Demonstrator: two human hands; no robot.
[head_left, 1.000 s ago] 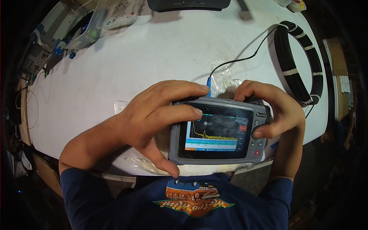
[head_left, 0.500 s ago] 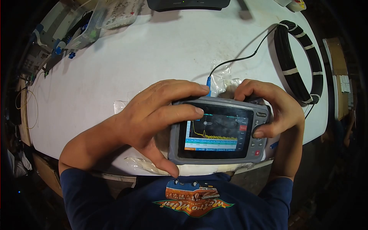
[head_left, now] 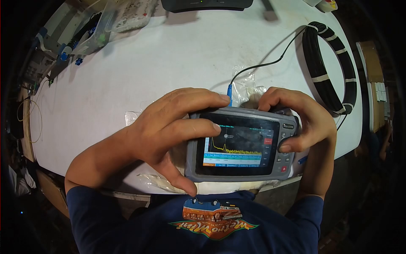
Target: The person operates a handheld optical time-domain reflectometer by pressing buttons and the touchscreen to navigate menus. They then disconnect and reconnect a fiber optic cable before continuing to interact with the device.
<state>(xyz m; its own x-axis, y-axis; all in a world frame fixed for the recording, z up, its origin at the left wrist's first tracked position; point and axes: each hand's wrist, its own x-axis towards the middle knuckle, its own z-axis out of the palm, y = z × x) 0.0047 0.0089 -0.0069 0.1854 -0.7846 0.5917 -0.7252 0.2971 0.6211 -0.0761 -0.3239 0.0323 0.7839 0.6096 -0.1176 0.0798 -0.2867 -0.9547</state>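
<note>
A grey handheld OTDR tester (head_left: 243, 175) lies tilted at the table's front edge, its lit screen (head_left: 237, 146) showing a yellow trace with one peak. Spread fingers of my left hand (head_left: 167, 127) reach over its left end. One fingertip is over the upper left of the screen, another is beside the blue connector (head_left: 229, 91) on the top edge, and the thumb is out by the lower left corner. My right hand (head_left: 311, 120) grips the right end, thumb on the keypad and fingers bent behind the top edge.
A black cable (head_left: 258, 66) runs from the connector to a coiled black cable (head_left: 311, 63) with white ties at the right. A clear plastic bin (head_left: 91, 36) stands at the far left, and a black box (head_left: 207, 5) at the back. Clear tape (head_left: 243, 80) covers part of the white table (head_left: 169, 55).
The left fingertip over the screen has shifted slightly left and down. My right hand keeps its grip, and the tester stays nearly still.
</note>
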